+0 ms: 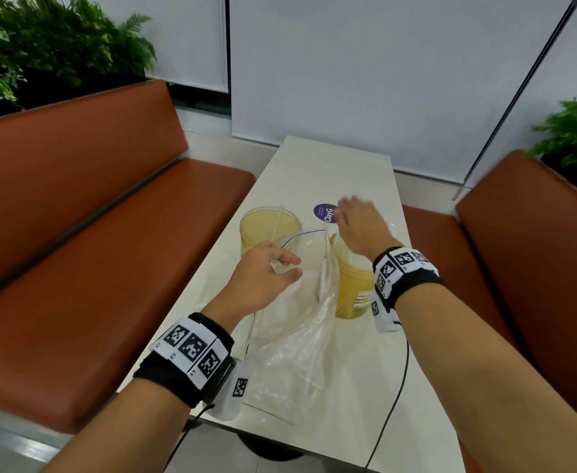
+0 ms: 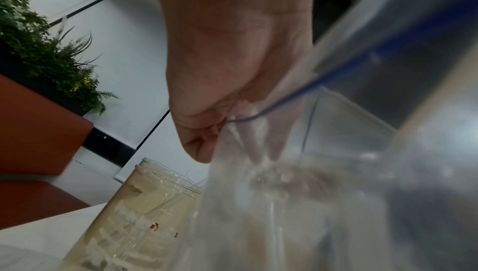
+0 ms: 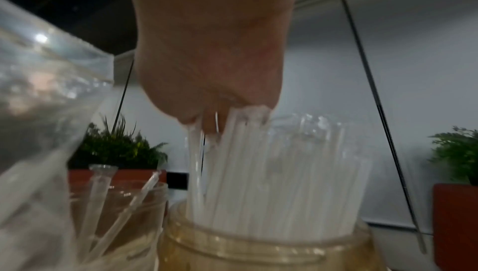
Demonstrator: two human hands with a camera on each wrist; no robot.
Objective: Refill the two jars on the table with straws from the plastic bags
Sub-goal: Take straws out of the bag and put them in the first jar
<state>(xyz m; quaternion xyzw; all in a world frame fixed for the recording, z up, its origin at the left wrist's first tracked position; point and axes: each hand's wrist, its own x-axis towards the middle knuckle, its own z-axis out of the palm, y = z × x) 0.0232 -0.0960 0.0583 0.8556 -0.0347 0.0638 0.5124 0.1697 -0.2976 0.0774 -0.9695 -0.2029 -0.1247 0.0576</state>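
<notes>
Two yellowish clear jars stand side by side on the table (image 1: 348,421). The left jar (image 1: 267,227) (image 2: 134,214) (image 3: 116,203) holds a few clear straws. The right jar (image 1: 351,295) (image 3: 258,251) holds a thick bundle of white straws (image 3: 271,173). My right hand (image 1: 345,216) (image 3: 222,118) is over that jar, fingers and thumb curled round the straw tops. My left hand (image 1: 295,266) (image 2: 227,142) pinches the blue-lined rim of a clear plastic bag (image 1: 293,343) (image 2: 336,193) (image 3: 38,91), holding it up just in front of the jars. A few straws show inside it.
A round purple sticker (image 1: 324,213) lies on the table behind the jars. Orange benches (image 1: 92,250) (image 1: 536,261) flank the narrow table. A black cable (image 1: 399,387) runs across the table's near right side. Plants stand behind both benches.
</notes>
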